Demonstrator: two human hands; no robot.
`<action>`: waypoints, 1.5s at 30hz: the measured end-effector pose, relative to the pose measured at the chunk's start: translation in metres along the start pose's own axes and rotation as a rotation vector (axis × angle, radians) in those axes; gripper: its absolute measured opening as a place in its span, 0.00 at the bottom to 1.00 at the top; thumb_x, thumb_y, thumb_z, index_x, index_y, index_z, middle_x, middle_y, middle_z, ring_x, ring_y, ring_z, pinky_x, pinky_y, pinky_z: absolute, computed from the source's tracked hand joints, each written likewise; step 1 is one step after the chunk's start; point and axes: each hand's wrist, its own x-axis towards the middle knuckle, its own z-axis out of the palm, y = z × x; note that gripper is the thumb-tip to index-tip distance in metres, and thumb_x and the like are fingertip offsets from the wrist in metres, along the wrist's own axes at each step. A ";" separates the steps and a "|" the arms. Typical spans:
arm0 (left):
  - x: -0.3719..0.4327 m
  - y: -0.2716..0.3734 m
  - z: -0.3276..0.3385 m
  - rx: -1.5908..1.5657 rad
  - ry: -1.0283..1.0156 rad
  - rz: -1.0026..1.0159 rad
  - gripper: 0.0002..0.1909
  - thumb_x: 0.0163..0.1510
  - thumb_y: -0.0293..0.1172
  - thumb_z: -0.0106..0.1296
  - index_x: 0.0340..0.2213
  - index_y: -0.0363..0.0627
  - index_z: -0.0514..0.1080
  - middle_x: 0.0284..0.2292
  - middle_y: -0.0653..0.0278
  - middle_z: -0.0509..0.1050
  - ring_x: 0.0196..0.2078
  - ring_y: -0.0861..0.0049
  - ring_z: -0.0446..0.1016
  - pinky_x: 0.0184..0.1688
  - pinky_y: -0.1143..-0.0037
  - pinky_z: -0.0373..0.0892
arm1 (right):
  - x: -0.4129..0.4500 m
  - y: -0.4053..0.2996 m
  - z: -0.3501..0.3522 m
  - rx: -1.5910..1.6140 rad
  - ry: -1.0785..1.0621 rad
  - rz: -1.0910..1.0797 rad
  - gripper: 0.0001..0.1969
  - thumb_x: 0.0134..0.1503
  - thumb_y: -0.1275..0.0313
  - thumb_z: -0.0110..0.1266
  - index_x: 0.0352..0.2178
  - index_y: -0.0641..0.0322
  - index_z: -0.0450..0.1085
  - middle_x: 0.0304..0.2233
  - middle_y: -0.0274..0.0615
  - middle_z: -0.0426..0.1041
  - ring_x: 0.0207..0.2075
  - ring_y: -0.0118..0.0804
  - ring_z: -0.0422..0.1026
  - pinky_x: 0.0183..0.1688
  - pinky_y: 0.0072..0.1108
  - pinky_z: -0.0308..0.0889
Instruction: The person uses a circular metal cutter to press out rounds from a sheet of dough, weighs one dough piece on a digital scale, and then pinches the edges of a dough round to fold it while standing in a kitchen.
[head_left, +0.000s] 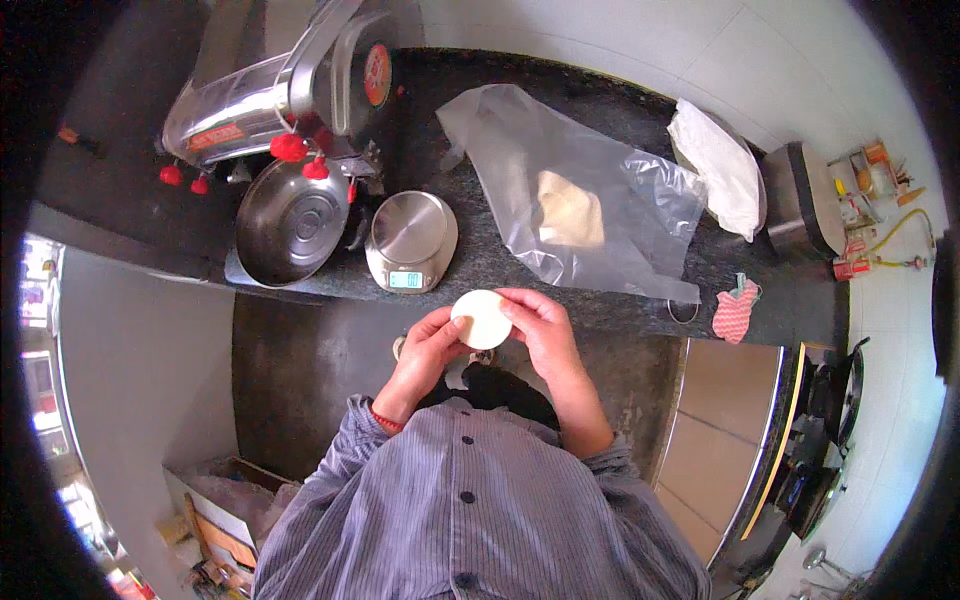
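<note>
Both of my hands hold a round, flat, cream-coloured disc (482, 320), which looks like dough, just off the front edge of the dark countertop (480, 262). My left hand (427, 351) grips its left edge with the thumb on top. On its upper right edge are the thumb and fingers of my right hand (543, 326). Behind my left hand stands a kitchen scale (410, 238) with nothing on its round plate and its display lit. A pale yellowish piece (568, 210), perhaps dough, lies at a clear plastic sheet or bag (637, 255); whether inside or on top, I cannot tell.
A metal bowl (289, 225) sits left of the scale, beside a shiny machine (247, 112) hung with red ornaments. To the right are a white cloth (716, 169), a metal-sided container (795, 202), a metal ring (683, 310) and a pink patterned cloth item (733, 313).
</note>
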 end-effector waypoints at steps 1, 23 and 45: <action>0.001 0.001 0.003 0.004 0.014 -0.033 0.16 0.57 0.34 0.47 0.43 0.35 0.67 0.38 0.60 0.72 0.40 0.73 0.73 0.42 0.72 0.71 | -0.001 0.001 -0.002 0.001 -0.004 0.005 0.13 0.55 0.72 0.52 0.41 0.68 0.69 0.35 0.38 0.73 0.34 0.26 0.72 0.36 0.17 0.70; 0.000 0.005 -0.055 -0.099 0.002 -0.055 0.03 0.54 0.27 0.47 0.30 0.42 0.64 0.33 0.64 0.71 0.35 0.79 0.71 0.37 0.77 0.69 | 0.055 0.034 -0.093 0.300 0.568 0.220 0.19 0.50 0.62 0.58 0.40 0.60 0.64 0.33 0.37 0.69 0.35 0.35 0.69 0.37 0.27 0.68; 0.052 -0.025 0.028 -0.137 0.226 -0.061 0.06 0.54 0.30 0.50 0.31 0.43 0.66 0.31 0.65 0.73 0.33 0.79 0.73 0.36 0.78 0.69 | 0.165 -0.019 -0.148 -1.124 0.503 -0.461 0.17 0.47 0.71 0.56 0.39 0.70 0.66 0.34 0.57 0.69 0.38 0.57 0.69 0.41 0.37 0.64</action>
